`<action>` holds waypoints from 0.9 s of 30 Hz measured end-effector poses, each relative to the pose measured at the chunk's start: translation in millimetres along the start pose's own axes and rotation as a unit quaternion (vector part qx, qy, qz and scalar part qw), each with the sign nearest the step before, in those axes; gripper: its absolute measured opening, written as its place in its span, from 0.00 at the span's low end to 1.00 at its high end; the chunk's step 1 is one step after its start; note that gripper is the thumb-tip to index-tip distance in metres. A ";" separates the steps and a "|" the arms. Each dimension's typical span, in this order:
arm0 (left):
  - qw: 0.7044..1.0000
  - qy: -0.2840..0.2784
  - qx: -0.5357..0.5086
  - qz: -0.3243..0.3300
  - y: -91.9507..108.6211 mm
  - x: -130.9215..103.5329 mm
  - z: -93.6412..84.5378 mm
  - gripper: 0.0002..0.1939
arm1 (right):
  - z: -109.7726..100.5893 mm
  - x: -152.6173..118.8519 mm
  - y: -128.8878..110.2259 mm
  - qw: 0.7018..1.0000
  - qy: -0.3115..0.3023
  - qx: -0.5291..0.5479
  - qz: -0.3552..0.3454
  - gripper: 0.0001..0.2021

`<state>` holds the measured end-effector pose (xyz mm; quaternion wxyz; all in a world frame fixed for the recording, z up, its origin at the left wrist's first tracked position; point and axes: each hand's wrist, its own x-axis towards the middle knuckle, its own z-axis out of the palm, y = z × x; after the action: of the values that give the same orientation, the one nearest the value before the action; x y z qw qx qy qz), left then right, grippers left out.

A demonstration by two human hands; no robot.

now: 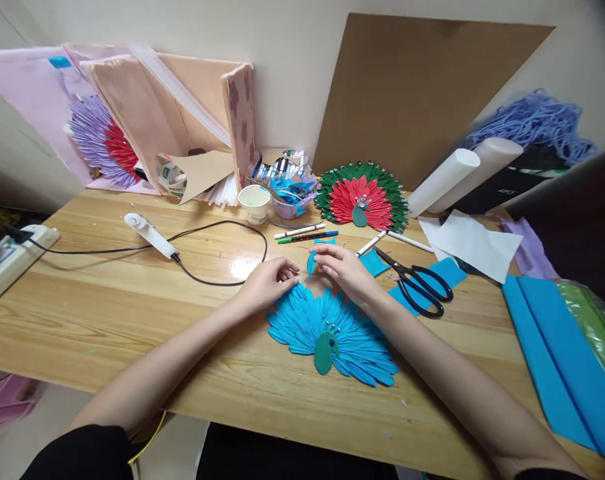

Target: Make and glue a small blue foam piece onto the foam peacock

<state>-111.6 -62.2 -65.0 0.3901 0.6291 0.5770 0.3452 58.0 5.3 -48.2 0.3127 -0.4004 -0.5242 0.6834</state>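
A blue paper peacock fan [332, 330] with a green body lies on the wooden table [107, 313] in front of me. My left hand [269, 281] rests on the fan's upper left edge, fingers curled. My right hand [345, 270] sits at its upper right edge and pinches a small blue paper petal [311, 261] that stands upright between both hands' fingertips. Black scissors [417, 283] lie just right of my right hand on blue paper scraps.
A red and green paper peacock [362, 197] leans at the back. A white glue gun [149, 235] with a black cord lies to the left. Markers [302, 233], a paper cup [255, 202], blue sheets [557, 360], white rolls [449, 179] and cardboard [417, 87] surround the spot.
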 end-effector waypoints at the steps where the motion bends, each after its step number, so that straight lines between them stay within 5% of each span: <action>1: 1.000 0.000 -0.012 -0.006 0.2 0.3 1.3 0.10 | -0.4 0.0 1.2 1.000 0.002 0.000 0.003 0.09; 10: 0.996 -0.016 -0.083 0.010 2.8 3.2 -0.3 0.09 | -2.1 1.6 8.7 1.000 0.005 0.005 0.025 0.11; 18: 0.983 0.006 0.158 0.092 18.9 -4.5 2.9 0.09 | -12.3 -1.9 4.9 1.000 0.021 0.005 0.013 0.10; 27: 0.980 -0.019 0.178 0.083 14.5 -1.2 12.2 0.06 | -13.5 -3.1 7.5 0.999 0.008 0.005 0.051 0.11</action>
<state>-94.3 -65.0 -57.7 0.2525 0.7409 0.5672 0.2562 71.3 7.1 -56.5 0.2835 -0.4302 -0.4971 0.6982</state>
